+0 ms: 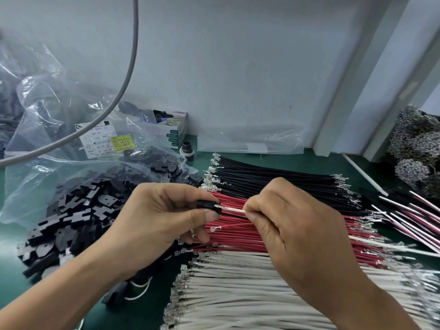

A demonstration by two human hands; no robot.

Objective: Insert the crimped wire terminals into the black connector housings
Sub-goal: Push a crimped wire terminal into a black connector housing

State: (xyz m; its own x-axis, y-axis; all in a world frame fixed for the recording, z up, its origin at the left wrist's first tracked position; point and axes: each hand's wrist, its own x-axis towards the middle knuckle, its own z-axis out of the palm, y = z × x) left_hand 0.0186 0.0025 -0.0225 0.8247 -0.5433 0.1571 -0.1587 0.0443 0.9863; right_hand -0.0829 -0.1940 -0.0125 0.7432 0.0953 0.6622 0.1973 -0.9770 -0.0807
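Note:
My left hand [164, 210] pinches a small black connector housing [208, 205] between thumb and fingers, above the wire bundles. My right hand [292, 225] pinches a white wire [234, 209] whose crimped terminal sits at the housing's opening; a black wire runs just below it into the housing. Beneath my hands lie three bundles of crimped wires: black wires [273, 177] farthest, red wires [238, 236] in the middle, white wires [238, 282] nearest. A heap of loose black housings [71, 215] spills from a clear bag on the left.
A clear plastic bag [59, 129] with labels lies at the left on the green mat [142, 303]. A grey cable [128, 67] hangs across it. A small open box [171, 127] stands by the wall. Finished red-white-black assemblies [409, 217] and dark spools [416, 148] sit at the right.

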